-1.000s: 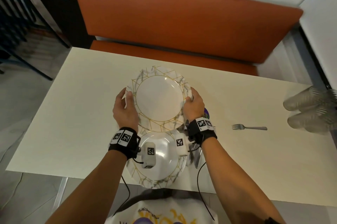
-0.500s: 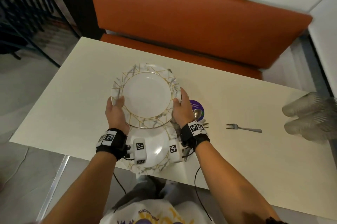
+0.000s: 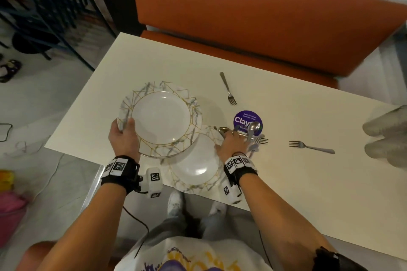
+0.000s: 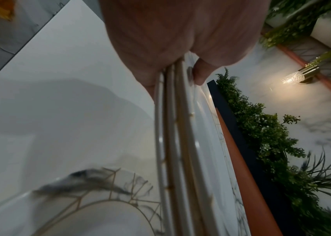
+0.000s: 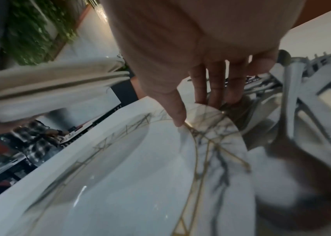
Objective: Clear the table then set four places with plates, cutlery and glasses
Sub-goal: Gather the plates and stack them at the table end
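Left hand (image 3: 123, 136) gripping left rim of plate stack (image 3: 161, 116), thumb on top, fingers beneath; stack raised above white table (image 3: 286, 178). Right hand (image 3: 231, 144), fingers straight, touching right rim of single plate (image 3: 196, 165) lying at near table edge. Cutlery pile (image 3: 253, 136) just right of plate. Two forks apart (image 3: 229, 90) (image 3: 310, 147).

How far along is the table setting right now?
Early. Done: one plate lies at the near edge, and two forks lie singly on the table. In hand: the left hand grips the remaining plate stack; the right hand reaches the cutlery pile. Left: three plates, most cutlery, all glasses.
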{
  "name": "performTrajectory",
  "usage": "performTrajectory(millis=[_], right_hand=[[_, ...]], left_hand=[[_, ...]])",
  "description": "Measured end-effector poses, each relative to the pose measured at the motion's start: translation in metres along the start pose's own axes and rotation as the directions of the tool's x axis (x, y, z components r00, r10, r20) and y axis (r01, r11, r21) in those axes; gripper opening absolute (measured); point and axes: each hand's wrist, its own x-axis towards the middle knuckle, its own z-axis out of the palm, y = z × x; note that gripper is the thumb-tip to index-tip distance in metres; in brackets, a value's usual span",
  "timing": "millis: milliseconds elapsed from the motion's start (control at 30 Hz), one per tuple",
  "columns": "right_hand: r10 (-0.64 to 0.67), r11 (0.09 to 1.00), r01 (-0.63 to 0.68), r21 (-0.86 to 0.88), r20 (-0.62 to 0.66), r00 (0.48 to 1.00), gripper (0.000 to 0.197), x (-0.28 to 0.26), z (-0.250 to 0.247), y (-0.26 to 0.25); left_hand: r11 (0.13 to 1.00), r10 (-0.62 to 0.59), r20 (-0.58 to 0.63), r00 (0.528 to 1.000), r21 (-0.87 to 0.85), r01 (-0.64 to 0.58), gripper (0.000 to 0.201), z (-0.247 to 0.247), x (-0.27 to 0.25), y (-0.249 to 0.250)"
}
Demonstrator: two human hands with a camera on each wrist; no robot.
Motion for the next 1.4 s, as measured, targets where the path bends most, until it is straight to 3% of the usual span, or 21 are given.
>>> performTrajectory(millis=[133,200,300,367,467,567,633,667,700,833,900,967,1100,1233,1300,1400], right_hand=[[0.037,0.994,-0.034,0.102,-0.021,0.999,0.057,0.004,-0.001,-0.011],[0.033,0.98,-0.035,0.198,0.01,0.999,0.051,0.009,-0.005,-0.011],[-0.006,0.938,-0.019,0.347,0.07,0.998,0.025,0.005,-0.029,-0.012],[-0.015,0.92,-0.019,0.392,0.083,0.996,0.023,0.001,-0.054,-0.007],[0.006,0.905,0.017,0.426,-0.053,0.999,0.023,-0.005,-0.091,0.006],[0.016,0.886,0.072,0.457,-0.185,0.983,0.024,-0.013,-0.126,0.017],[0.036,0.872,0.084,0.483,-0.234,0.972,0.026,-0.013,-0.145,0.024],[0.053,0.85,0.084,0.52,-0.243,0.969,0.026,-0.01,-0.148,0.026],[0.084,0.813,0.074,0.578,-0.241,0.967,0.025,-0.006,-0.149,0.028],[0.201,0.595,0.016,0.804,-0.167,0.965,0.017,0.0,-0.129,0.025],[0.248,0.515,-0.029,0.857,-0.116,0.962,0.016,0.0,-0.113,0.017],[0.27,0.523,-0.057,0.85,-0.102,0.958,0.016,0.002,-0.096,0.009],[0.295,0.604,-0.116,0.789,-0.085,0.952,0.034,-0.001,-0.07,-0.012],[0.363,0.648,-0.135,0.749,-0.148,0.92,0.046,-0.006,-0.056,-0.009],[0.343,0.666,-0.086,0.741,-0.202,0.917,0.047,-0.012,-0.053,0.003],[0.412,0.615,-0.079,0.785,-0.234,0.881,0.046,-0.023,-0.053,0.029]], left_hand=[[0.999,0.03,0.021,0.999,0.027,-0.03,0.048,-0.012,0.023,0.005],[0.993,0.076,0.054,0.996,0.081,-0.08,0.053,-0.016,0.032,0.008],[0.983,0.116,0.106,0.988,0.128,-0.13,0.063,-0.018,0.046,0.018],[0.975,0.148,0.144,0.978,0.144,-0.169,0.057,-0.016,0.056,0.031],[0.964,0.188,0.191,0.964,0.152,-0.218,0.031,-0.006,0.072,0.053],[0.961,0.205,0.24,0.949,0.136,-0.242,0.037,0.005,0.088,0.06],[0.961,0.187,0.309,0.933,0.138,-0.238,0.023,0.013,0.09,0.061],[0.969,0.157,0.338,0.928,0.128,-0.211,0.016,0.017,0.088,0.059],[0.978,0.107,0.358,0.928,0.131,-0.163,0.021,0.023,0.084,0.057],[0.993,-0.074,0.427,0.901,0.117,0.026,0.023,0.032,0.071,0.036],[0.986,-0.16,0.436,0.886,0.109,0.125,0.048,0.038,0.064,0.029],[0.969,-0.245,0.444,0.862,0.12,0.214,0.06,0.047,0.055,0.026],[0.956,-0.294,0.51,0.808,0.144,0.257,0.062,0.064,0.041,0.013],[0.915,-0.376,0.532,0.759,0.085,0.394,0.045,0.086,0.027,0.003],[0.948,-0.307,0.566,0.765,0.11,0.299,0.042,0.1,0.013,0.0],[0.969,-0.18,0.594,0.784,0.244,0.037,0.035,0.12,-0.008,-0.008]])
